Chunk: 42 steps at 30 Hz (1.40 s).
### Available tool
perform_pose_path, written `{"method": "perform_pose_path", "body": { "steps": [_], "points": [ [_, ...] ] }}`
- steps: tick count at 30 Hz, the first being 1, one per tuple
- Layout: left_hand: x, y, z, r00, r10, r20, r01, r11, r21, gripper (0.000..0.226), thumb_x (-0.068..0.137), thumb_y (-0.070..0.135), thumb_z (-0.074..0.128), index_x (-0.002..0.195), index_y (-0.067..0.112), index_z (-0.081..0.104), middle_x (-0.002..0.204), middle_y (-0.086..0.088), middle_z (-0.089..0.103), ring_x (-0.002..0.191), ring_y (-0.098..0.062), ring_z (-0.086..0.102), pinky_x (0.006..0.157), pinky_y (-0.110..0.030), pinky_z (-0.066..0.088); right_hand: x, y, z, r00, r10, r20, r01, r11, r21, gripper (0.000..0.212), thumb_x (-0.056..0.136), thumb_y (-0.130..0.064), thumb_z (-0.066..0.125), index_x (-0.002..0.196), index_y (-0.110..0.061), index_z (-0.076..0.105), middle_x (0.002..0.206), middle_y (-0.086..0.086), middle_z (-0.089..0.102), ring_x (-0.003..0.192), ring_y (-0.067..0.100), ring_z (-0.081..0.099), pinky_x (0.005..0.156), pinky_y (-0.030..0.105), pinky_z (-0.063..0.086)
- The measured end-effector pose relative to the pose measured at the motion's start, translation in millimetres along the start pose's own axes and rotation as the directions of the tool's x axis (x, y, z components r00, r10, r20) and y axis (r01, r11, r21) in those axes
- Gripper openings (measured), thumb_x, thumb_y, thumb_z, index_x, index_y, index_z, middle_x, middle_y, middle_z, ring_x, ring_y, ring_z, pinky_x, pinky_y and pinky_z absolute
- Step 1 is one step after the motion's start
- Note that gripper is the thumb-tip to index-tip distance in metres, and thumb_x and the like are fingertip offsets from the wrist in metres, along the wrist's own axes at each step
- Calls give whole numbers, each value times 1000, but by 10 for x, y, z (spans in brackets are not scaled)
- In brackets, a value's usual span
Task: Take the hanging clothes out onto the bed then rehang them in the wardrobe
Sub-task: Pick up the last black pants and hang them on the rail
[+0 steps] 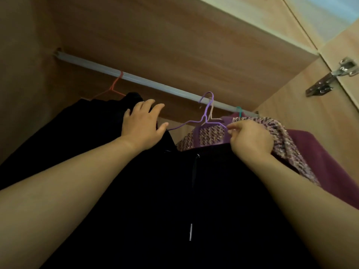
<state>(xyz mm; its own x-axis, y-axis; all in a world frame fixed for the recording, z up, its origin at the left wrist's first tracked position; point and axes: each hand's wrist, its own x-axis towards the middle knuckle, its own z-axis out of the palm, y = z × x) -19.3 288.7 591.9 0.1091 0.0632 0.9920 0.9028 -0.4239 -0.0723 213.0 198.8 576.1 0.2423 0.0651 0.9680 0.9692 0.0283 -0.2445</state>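
Purple hanger [206, 115], pink-purple tweed jacket [279, 136], black garment [174, 200], orange hanger [114, 87]

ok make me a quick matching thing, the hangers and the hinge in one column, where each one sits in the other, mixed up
Things:
1. orange hanger
2. purple hanger
3. teal hanger
4. metal hinge

Places:
A. right end of the rail
B. on the door at far right
C. towards the rail's left end
D. middle of the rail, between the two hands

Pairs: 1-C, 2-D, 3-A, 4-B

Home wardrobe [174, 35]: rail [151, 84], hangers [206, 115], clothes [303, 144]
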Motion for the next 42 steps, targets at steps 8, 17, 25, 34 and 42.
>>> {"method": "perform_pose_path", "body": {
  "steps": [8,17,25,34,42],
  "points": [
    [258,-384,161,983,117,-142,-134,984,-117,50,79,64,37,98,22,58,102,3,52,104,-18,47,91,-35,38,603,-197,463,1000,-5,10,4,997,75,21,92,-29,53,107,-33,67,107,1,68,101,28,60,68,29,37],
    [238,-515,350,948,173,-268,-232,950,-208,51,79,64,35,94,22,61,95,5,51,100,-12,45,84,-29,38,759,-347,712,997,-47,-59,51,997,60,19,92,-32,54,105,-30,68,107,2,68,101,29,60,66,29,36],
    [248,-628,362,925,254,-282,-315,928,-199,48,84,62,35,96,24,63,94,7,50,101,-16,48,87,-43,43,1025,-517,720,993,-37,-109,41,999,29,18,90,-27,56,103,-27,69,107,10,66,101,33,60,72,31,41],
    [184,-688,296,937,238,-255,-310,904,-296,47,83,61,35,96,24,62,95,8,51,104,-13,44,90,-40,42,820,-536,995,997,-77,22,76,996,46,19,91,-31,54,103,-31,68,109,1,68,100,27,61,77,33,48],
    [155,-694,269,943,231,-239,-299,902,-311,49,83,62,34,97,25,62,98,8,51,105,-12,45,90,-40,43,678,-331,802,954,-290,79,277,951,138,29,86,-36,62,112,-25,65,113,-4,66,105,17,59,87,28,46]
  ]
}}
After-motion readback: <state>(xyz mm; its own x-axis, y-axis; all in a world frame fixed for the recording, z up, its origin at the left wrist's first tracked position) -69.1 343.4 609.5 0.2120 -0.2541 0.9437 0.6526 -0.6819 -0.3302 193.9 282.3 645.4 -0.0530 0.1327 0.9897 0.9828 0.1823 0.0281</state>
